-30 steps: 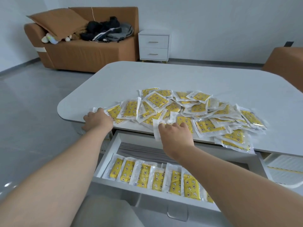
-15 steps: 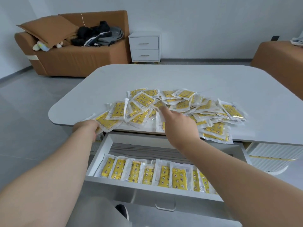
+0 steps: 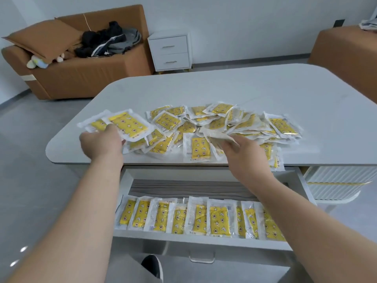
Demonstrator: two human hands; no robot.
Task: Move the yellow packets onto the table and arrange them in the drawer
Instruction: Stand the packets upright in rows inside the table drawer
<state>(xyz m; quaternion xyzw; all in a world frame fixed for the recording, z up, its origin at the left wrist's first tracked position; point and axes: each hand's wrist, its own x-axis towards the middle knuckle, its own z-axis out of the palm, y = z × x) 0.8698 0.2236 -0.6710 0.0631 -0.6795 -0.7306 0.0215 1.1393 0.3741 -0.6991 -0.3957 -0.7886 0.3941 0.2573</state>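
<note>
A loose pile of yellow packets in clear wrappers lies on the white table near its front edge. My left hand holds two lifted packets above the table's left front part. My right hand grips a packet seen edge-on at the pile's front. Below the table edge the drawer is pulled out. A row of several packets stands side by side along its front. My right forearm covers the row's right end.
A brown sofa with dark clothes and a cushion stands at the back left. A white nightstand is behind the table, another brown seat at the right. The drawer's back shows grey lining. My shoe is below.
My left hand rose from the table's left edge with two packets. My right hand pulled back from the pile, now closed on a packet. The view shifted slightly.
</note>
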